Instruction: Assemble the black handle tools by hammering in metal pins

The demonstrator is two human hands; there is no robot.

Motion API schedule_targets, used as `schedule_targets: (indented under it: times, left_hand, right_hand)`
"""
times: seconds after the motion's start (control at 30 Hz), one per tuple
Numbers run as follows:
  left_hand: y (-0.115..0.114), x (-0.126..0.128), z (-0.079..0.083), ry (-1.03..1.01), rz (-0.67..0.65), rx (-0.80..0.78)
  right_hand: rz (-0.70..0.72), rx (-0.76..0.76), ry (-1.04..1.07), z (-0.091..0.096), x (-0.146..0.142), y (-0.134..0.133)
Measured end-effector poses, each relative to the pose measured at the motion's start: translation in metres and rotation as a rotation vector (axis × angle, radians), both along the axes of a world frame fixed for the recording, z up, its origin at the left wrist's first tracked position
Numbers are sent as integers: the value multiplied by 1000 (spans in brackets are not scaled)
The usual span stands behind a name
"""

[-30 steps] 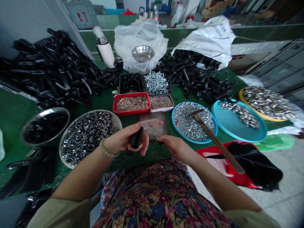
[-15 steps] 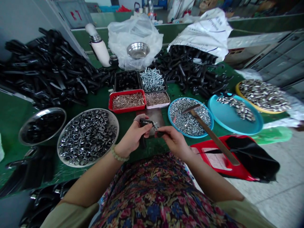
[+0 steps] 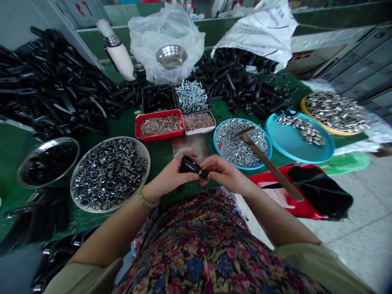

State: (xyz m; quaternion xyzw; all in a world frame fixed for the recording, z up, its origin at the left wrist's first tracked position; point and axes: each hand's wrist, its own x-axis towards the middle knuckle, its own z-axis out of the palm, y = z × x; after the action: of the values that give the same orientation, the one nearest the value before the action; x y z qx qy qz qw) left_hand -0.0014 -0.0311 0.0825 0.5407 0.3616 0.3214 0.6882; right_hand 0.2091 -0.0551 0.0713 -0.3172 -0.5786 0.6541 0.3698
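My left hand (image 3: 171, 175) is closed around a small black plastic part (image 3: 189, 165), held just above the green table's near edge (image 3: 18, 143). My right hand (image 3: 222, 171) meets it from the right, fingers pinched on the part's right end (image 3: 204, 174). A small metal piece seen earlier between the hands is hidden now. A grey metal plate (image 3: 191, 143) lies on the table just beyond the hands.
A steel bowl of metal rings (image 3: 110, 173) sits left. Red tray of pins (image 3: 159, 124), tray of screws (image 3: 191, 96), blue dish of nuts (image 3: 241, 143) with a hammer (image 3: 269, 165) across it lie ahead. Black part piles (image 3: 55, 94) at the back. A red tray (image 3: 284, 192) at right.
Both hands have come together on the black part, which my left hand turned from upright to lying sideways. My view has tilted down a little.
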Motion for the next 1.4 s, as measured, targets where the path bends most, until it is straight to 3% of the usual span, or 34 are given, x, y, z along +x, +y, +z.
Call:
schedule_targets:
  times: [0.07,0.17,0.37,0.53,0.57,0.63,0.7,0.83,0.9,0.97,1.07,1.27,1.4]
  left_hand:
    - [-3,2,-4,18,24,39]
    - [-7,7,-10,-12,103,10]
    - [-12,12,-17,-128,178,-45]
    - [-8,7,-18,-31,129,35]
    - [-4,4,-17,16,114,54]
    - [6,-5,-17,129,96,125]
    - [19,-14,-18,291,80,265]
    - [47,-10,-31,697,-77,736]
    - [53,1,-44,854,-185,920]
    - [53,10,-56,946,-216,1003]
    - [45,11,-67,962,-132,1044]
    - [35,2,-75,898,44,927]
    - [37,6,-77,870,113,837]
  right_hand:
    - [13,-161,149,-3,-3,2]
    - [10,-277,220,-6,-7,3]
    - [-77,-335,261,-8,-22,-1]
    - [-253,-338,232,-12,-37,-4]
    - [-265,-318,191,-11,-37,-2]
    - [-160,-250,59,-6,-34,13]
    - [-53,-87,-157,3,-32,43]
    - [-230,605,-846,16,-57,136]
    - [-121,832,-1184,13,-82,178]
    - [-25,895,-1311,6,-104,206]
    - [40,924,-1347,-5,-122,221]
    - [19,965,-1359,-1,-117,215]
    - [-121,796,-1116,6,-91,196]
